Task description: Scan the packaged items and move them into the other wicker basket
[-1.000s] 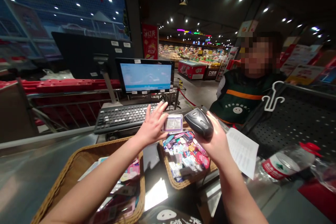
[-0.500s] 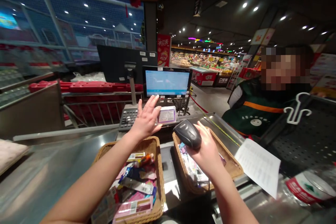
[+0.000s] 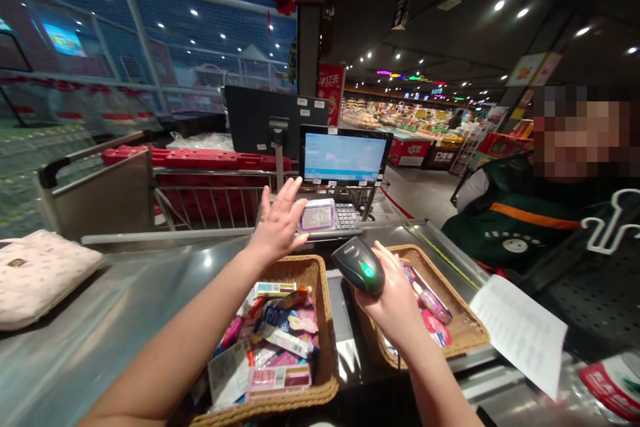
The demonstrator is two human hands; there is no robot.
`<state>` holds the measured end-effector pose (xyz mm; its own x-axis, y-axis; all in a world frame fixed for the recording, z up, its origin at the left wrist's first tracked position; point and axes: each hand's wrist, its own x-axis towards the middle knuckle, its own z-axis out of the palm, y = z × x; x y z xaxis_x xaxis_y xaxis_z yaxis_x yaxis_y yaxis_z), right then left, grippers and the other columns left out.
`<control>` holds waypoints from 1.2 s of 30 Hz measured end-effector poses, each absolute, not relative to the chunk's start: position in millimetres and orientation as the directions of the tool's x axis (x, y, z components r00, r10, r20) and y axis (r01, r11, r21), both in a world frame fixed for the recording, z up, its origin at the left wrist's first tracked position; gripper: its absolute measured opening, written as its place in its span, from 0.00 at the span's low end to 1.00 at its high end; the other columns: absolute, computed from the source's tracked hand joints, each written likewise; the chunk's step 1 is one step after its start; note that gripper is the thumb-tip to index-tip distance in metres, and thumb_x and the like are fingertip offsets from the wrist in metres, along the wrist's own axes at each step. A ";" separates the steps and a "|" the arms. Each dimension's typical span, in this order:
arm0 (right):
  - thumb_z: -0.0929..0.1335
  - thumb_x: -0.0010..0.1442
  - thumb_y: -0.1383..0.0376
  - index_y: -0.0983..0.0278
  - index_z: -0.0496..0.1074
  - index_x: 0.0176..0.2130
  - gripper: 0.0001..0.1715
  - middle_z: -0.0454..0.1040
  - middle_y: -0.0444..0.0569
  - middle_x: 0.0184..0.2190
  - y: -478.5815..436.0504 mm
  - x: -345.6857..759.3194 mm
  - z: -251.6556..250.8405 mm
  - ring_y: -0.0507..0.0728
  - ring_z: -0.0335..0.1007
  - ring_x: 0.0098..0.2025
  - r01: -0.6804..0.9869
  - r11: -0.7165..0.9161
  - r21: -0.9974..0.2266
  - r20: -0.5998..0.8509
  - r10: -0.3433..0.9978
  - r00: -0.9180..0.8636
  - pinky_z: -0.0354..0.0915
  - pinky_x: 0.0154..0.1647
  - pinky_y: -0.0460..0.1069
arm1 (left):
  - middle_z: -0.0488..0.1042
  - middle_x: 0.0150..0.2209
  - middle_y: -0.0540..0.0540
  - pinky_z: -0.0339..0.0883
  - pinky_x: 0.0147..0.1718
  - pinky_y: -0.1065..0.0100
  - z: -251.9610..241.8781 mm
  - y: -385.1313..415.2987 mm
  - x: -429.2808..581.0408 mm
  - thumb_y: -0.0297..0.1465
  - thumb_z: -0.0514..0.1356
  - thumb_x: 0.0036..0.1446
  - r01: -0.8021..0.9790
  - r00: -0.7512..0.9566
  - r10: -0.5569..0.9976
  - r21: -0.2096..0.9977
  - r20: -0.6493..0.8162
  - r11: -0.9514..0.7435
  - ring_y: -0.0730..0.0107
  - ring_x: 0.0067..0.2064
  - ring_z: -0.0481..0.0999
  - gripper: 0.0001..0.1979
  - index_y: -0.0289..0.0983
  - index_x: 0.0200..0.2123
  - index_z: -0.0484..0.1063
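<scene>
My left hand [image 3: 280,221] grips a small flat package with a purple edge and a printed label [image 3: 319,215], its label side towards me. Both are over the dark keyboard [image 3: 345,216], in front of the screen [image 3: 345,157]. My right hand [image 3: 393,293] is wrapped round a black barcode scanner [image 3: 356,263], whose green light is lit; its head points towards the package, a gap apart. Below my left arm stands a wicker basket [image 3: 327,327] of small packaged goods. Under my right hand is a second wicker basket [image 3: 473,337], also holding small packages.
A pale patterned bag [image 3: 45,280] rests on the metal counter [image 3: 160,280] at left. On the right lie a printed sheet [image 3: 523,330] and a red-labelled clear plastic container [image 3: 613,383]. A person in a dark green apron [image 3: 515,223] is beyond the counter, near white hangers [image 3: 613,223].
The scanner's green light has come on. My view has turned left, so the surroundings sit further right. The package has moved with my left hand, now showing the keypad beside it.
</scene>
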<state>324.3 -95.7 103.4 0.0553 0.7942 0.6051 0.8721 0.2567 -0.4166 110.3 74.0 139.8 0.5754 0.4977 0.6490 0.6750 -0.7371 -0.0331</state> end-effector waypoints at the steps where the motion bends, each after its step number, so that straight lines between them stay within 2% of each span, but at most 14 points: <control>1: 0.68 0.49 0.71 0.61 0.69 0.53 0.29 0.73 0.56 0.52 -95.7 321.7 102.9 0.73 0.59 0.66 0.869 0.257 -0.422 0.603 0.795 0.058 0.57 0.64 0.73 | 0.43 0.72 0.32 0.25 0.68 0.38 139.8 73.5 107.2 0.34 0.68 0.48 0.684 0.572 0.503 -0.037 0.648 -0.729 0.44 0.72 0.44 0.31 0.36 0.56 0.66; 6: 0.67 0.49 0.72 0.61 0.68 0.54 0.31 0.73 0.55 0.53 -97.0 312.3 101.0 0.70 0.61 0.64 0.844 0.304 -0.443 0.598 0.801 0.025 0.58 0.65 0.69 | 0.43 0.72 0.32 0.25 0.68 0.39 127.6 71.1 92.8 0.36 0.67 0.48 0.691 0.594 0.541 -0.033 0.596 -0.722 0.44 0.72 0.45 0.29 0.35 0.54 0.67; 13: 0.67 0.48 0.73 0.60 0.69 0.51 0.30 0.74 0.52 0.50 -99.6 307.4 94.7 0.66 0.68 0.58 0.828 0.327 -0.455 0.591 0.807 0.007 0.60 0.65 0.66 | 0.48 0.71 0.30 0.30 0.68 0.39 71.4 59.0 70.2 0.40 0.66 0.47 0.652 0.708 0.614 0.012 0.349 -0.758 0.44 0.72 0.48 0.25 0.36 0.47 0.69; 19: 0.67 0.48 0.72 0.60 0.72 0.48 0.26 0.75 0.53 0.50 -100.6 301.4 89.1 0.68 0.66 0.60 0.828 0.302 -0.473 0.558 0.829 0.017 0.62 0.63 0.67 | 0.52 0.70 0.29 0.34 0.67 0.39 29.7 37.5 56.9 0.43 0.66 0.49 0.640 0.747 0.646 0.094 0.160 -0.763 0.47 0.72 0.48 0.21 0.37 0.42 0.69; 26: 0.66 0.48 0.72 0.60 0.73 0.47 0.25 0.76 0.53 0.50 -102.4 297.0 89.2 0.67 0.69 0.58 0.813 0.300 -0.499 0.526 0.850 0.010 0.64 0.61 0.65 | 0.54 0.69 0.30 0.34 0.67 0.37 -14.2 20.0 39.9 0.47 0.66 0.47 0.646 0.759 0.648 0.192 -0.060 -0.739 0.44 0.71 0.51 0.29 0.36 0.49 0.70; 31: 0.66 0.47 0.73 0.59 0.73 0.48 0.27 0.76 0.52 0.51 -103.0 298.7 88.0 0.67 0.68 0.60 0.804 0.291 -0.519 0.508 0.861 0.016 0.62 0.63 0.66 | 0.60 0.66 0.31 0.38 0.67 0.39 -35.7 14.5 34.5 0.44 0.69 0.40 0.649 0.760 0.632 0.233 -0.153 -0.724 0.41 0.69 0.56 0.29 0.37 0.46 0.73; 36: 0.66 0.47 0.72 0.60 0.74 0.46 0.24 0.77 0.53 0.49 -104.4 303.6 85.9 0.67 0.69 0.57 0.789 0.299 -0.537 0.499 0.867 0.011 0.63 0.63 0.66 | 0.58 0.67 0.30 0.36 0.67 0.37 -34.3 15.5 37.5 0.50 0.71 0.38 0.660 0.751 0.629 0.247 -0.202 -0.709 0.39 0.70 0.53 0.32 0.37 0.44 0.75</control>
